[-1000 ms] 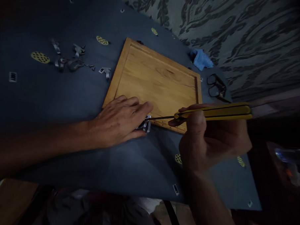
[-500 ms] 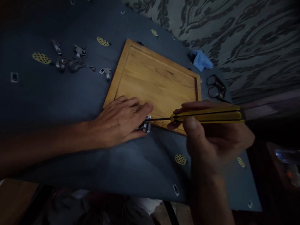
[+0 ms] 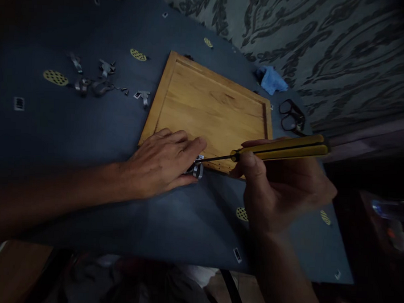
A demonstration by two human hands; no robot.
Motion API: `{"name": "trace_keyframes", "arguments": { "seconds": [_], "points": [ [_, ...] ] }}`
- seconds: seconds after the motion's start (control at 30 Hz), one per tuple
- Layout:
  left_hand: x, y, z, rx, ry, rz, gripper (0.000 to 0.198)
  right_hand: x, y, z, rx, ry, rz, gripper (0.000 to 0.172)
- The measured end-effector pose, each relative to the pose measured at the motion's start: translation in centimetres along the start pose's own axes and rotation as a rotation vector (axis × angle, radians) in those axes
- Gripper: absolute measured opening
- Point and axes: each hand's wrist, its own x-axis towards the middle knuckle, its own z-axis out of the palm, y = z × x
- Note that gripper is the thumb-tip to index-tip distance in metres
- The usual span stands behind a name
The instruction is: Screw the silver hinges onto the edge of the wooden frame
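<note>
My left hand (image 3: 161, 161) lies palm down at the near-left corner of a wooden board (image 3: 210, 109), its fingers closed over a small metal bracket (image 3: 197, 169) and pinning it at the board's edge. My right hand (image 3: 281, 186) grips a yellow-handled screwdriver (image 3: 279, 149), held nearly level. Its thin dark shaft points left, and the tip meets the bracket beside my left fingertips.
The board rests on a dark blue mat (image 3: 89, 133) with yellow dotted circles. Several loose metal brackets (image 3: 94, 82) lie at the far left. A blue cloth (image 3: 270, 80) and dark-framed glasses (image 3: 292, 115) sit past the board's right end. A patterned carpet (image 3: 327, 49) lies beyond.
My right hand and the screwdriver handle have shifted slightly, the handle tilting up a little at its far end. The tip stays on the bracket and my left hand has not moved.
</note>
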Motion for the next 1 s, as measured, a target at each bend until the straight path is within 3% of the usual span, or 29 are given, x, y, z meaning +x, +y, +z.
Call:
{"name": "trace_keyframes", "arguments": {
  "seconds": [0.07, 0.27, 0.5, 0.67, 1.0],
  "points": [
    [0.0, 0.0, 0.0, -0.004, -0.001, 0.002, 0.037, -0.3, 0.1, 0.3, 0.0, 0.049, 0.013, 0.015],
    [-0.1, 0.0, 0.2, 0.01, 0.02, 0.002, 0.04, -0.7, 0.4, 0.4, -0.023, 0.035, 0.009, 0.015],
    [-0.2, -0.1, 0.4, 0.009, 0.026, 0.024, 0.043, 0.4, -1.5, 1.3, 0.265, 0.416, 0.053, 0.031],
    [-0.2, -0.1, 0.4, 0.009, 0.034, 0.019, 0.044, 0.1, -1.0, 0.8, 0.208, 0.178, 0.044, 0.016],
    [-0.1, -0.1, 0.3, 0.035, 0.013, 0.015, 0.045, -0.1, -0.2, 1.3, 0.207, 0.14, -0.009, 0.013]
  ]
}}
